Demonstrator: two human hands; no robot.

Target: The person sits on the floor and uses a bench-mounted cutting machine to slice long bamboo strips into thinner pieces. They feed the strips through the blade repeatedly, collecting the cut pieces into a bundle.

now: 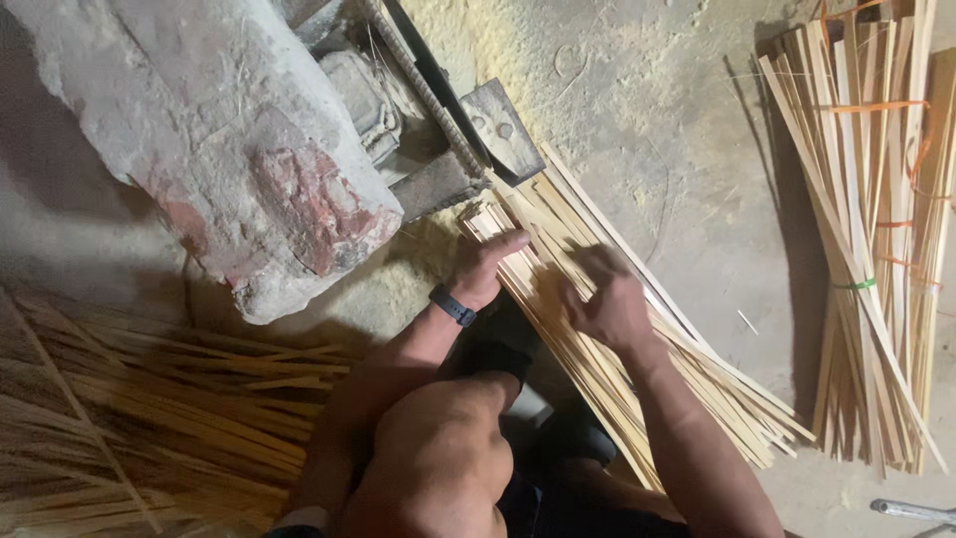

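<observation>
A loose stack of thin pale bamboo strips (697,369) lies slanted across the floor, one end against a dusty machine (438,120). My left hand (488,267), with a dark band on the wrist, rests flat on the strips near the machine end. My right hand (607,299) lies on the same stack a little further along, fingers curled over several strips. My bent knee (438,448) is in the foreground below both hands.
A big broken block of plaster and brick (229,149) sits at upper left. A tied bundle of bamboo strips (876,249) stands at right. Thin fibrous slivers (149,418) pile at lower left. A metal tool end (911,511) shows at bottom right.
</observation>
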